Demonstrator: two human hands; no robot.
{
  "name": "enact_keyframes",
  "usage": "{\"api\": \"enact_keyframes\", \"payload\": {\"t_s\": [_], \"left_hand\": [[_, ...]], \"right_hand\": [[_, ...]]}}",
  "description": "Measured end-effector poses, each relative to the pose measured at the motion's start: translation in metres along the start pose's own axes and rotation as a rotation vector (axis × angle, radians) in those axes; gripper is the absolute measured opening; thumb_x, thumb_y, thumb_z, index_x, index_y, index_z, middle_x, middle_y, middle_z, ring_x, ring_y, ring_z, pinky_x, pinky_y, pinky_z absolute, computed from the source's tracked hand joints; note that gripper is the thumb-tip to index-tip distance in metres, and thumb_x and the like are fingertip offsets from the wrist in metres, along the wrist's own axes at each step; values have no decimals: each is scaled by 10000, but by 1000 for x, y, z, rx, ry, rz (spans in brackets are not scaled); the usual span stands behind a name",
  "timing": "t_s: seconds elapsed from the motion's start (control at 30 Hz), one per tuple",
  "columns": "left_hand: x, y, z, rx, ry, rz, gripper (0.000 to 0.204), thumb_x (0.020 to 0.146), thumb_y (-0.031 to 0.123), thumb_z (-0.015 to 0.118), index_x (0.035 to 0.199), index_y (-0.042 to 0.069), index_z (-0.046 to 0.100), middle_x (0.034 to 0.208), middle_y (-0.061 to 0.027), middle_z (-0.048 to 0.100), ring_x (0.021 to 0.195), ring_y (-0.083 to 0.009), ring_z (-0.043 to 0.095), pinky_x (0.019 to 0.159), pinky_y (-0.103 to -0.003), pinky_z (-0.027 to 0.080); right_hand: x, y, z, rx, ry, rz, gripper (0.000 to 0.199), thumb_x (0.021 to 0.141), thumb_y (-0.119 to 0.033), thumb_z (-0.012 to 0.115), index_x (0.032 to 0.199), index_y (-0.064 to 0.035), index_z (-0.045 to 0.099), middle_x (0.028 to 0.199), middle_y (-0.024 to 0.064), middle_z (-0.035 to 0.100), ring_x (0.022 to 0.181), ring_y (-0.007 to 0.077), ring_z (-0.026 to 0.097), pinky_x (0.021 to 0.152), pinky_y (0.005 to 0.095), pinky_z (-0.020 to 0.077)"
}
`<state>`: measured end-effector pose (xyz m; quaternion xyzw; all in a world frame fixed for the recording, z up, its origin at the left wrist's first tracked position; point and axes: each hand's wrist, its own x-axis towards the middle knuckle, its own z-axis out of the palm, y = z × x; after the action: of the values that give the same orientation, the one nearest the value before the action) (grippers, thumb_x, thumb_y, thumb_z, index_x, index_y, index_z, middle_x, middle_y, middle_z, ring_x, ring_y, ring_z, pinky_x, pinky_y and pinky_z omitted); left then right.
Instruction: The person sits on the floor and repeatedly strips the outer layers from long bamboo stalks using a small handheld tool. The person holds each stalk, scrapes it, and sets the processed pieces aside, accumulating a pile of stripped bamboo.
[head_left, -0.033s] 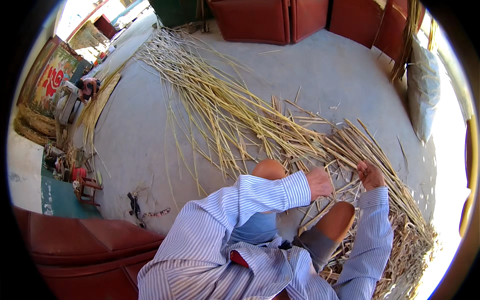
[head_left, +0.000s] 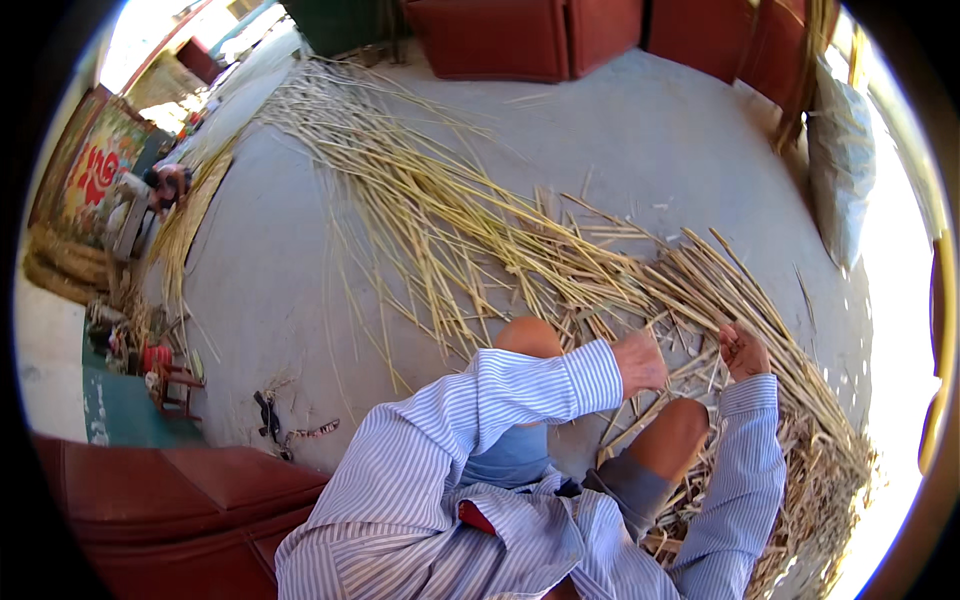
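Note:
My left hand (head_left: 640,362) is closed in a fist above my knees, its back toward me. Whatever lies in its fingers is hidden or too thin to name. Just right of it, my right hand (head_left: 744,352) is held up with fingers curled together in a pinch, and I cannot make out what is between them. Beside and behind both hands lie long stalks (head_left: 690,280), like reeds or canes, brownish at this end. A long spread of yellow-green stalks (head_left: 430,190) runs from there to the far left. Dry peeled husks (head_left: 800,490) are heaped by my right forearm.
Dark red sofas stand at the back (head_left: 490,40) and near left (head_left: 180,500). A pale sack (head_left: 840,170) leans at the right. Another person (head_left: 168,187) bends over more stalks (head_left: 195,225) at the far left, beyond a small stool (head_left: 178,390). Dark straps (head_left: 270,415) lie on the floor.
The view has shifted slightly, so the room appears a little farther left and up. Both hands keep nearly the same pose, with only small finger movement.

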<state>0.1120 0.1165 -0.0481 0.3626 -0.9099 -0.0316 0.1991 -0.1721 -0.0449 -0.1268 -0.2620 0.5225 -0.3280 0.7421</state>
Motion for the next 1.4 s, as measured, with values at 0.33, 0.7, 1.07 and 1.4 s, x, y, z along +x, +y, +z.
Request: {"api": "enact_keyframes", "payload": {"t_s": [0.33,0.7,1.07,1.4], "left_hand": [[63,11,37,-49,-368,42,190,712,218,698,731,83,565,697,-72,570,740,-257,577,686,-371,444],[77,-2,20,-250,-539,-136,353,631,155,769,927,18,634,859,-72,626,822,-233,589,668,-365,415],[81,-15,33,-352,-663,-215,398,619,155,779,952,-1,627,877,-97,638,837,-258,599,680,-389,415],[86,-21,30,-28,-201,-161,369,695,166,759,1005,22,620,930,-72,641,879,-226,603,694,-364,412]], "right_hand": [[51,134,-159,79,539,106,202,872,-153,644,1027,-26,615,824,97,685,678,193,686,490,279,517],[205,115,-165,-953,565,-152,536,811,-256,669,1264,3,545,970,184,694,878,231,694,768,324,538],[249,127,-199,-238,752,-247,391,810,-172,694,1145,18,625,971,132,673,915,202,621,823,286,489],[101,49,-152,732,569,-285,125,830,-34,706,908,-25,608,803,50,657,673,120,631,527,195,488]]}}
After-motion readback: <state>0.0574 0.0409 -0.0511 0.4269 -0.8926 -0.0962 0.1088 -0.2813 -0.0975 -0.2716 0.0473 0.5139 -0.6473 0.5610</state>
